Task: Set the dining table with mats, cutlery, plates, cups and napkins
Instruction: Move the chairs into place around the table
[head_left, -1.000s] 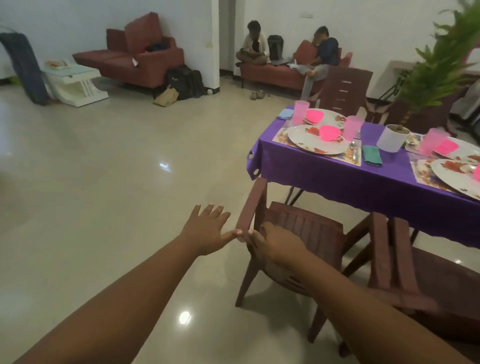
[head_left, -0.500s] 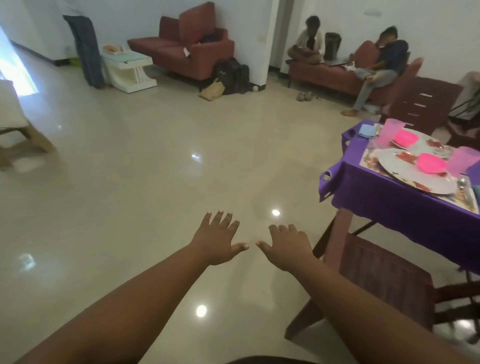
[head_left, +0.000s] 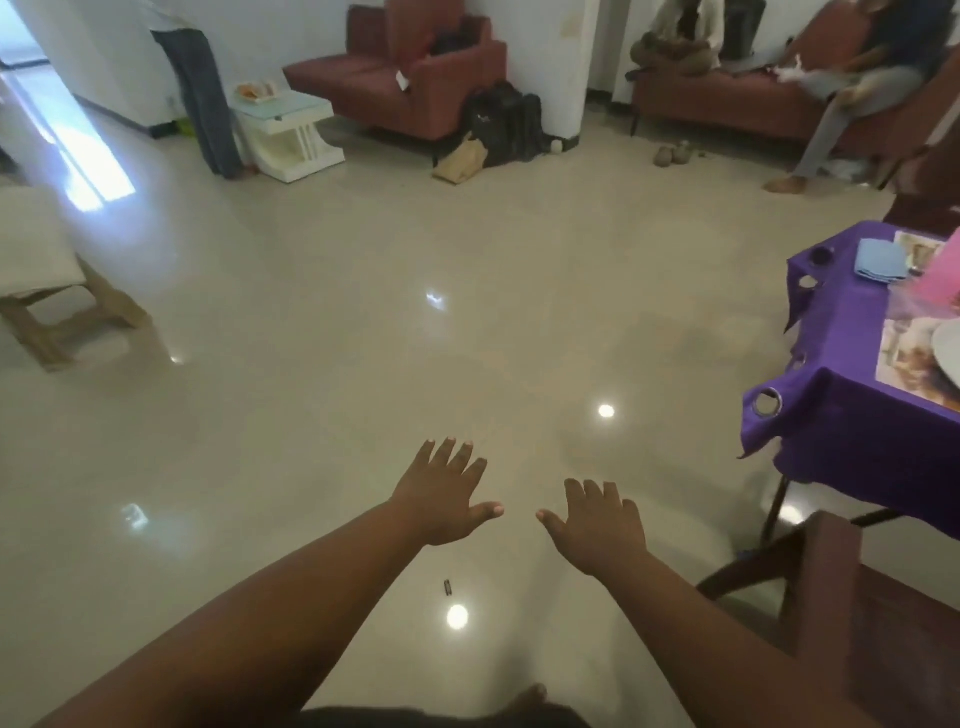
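Purple cloth (head_left: 852, 415) covers the dining table at the right edge of the view, its corner hanging down with metal eyelets showing. On it a folded blue napkin (head_left: 880, 259) lies near the far corner, just beside a printed mat (head_left: 919, 248). A second printed mat (head_left: 906, 358) is laid nearer the camera, and the rim of a white plate (head_left: 946, 347) rests on it, cut off by the frame. A blurred pink shape (head_left: 943, 283), too smeared to be identified, sits between the two mats.

Both arms are stretched out over the glossy beige floor (head_left: 363, 338), well apart from the table. The left hand (head_left: 444, 499) is spread flat with fingers straight and nothing held; the right hand (head_left: 597, 522) is likewise spread, palm down and empty. The thumbs point toward each other without touching.

A dark brown chair (head_left: 841, 613) is seen at lower right, below the cloth's corner. Red sofas (head_left: 415, 83) and a white side table (head_left: 285, 130) stand along the far wall.
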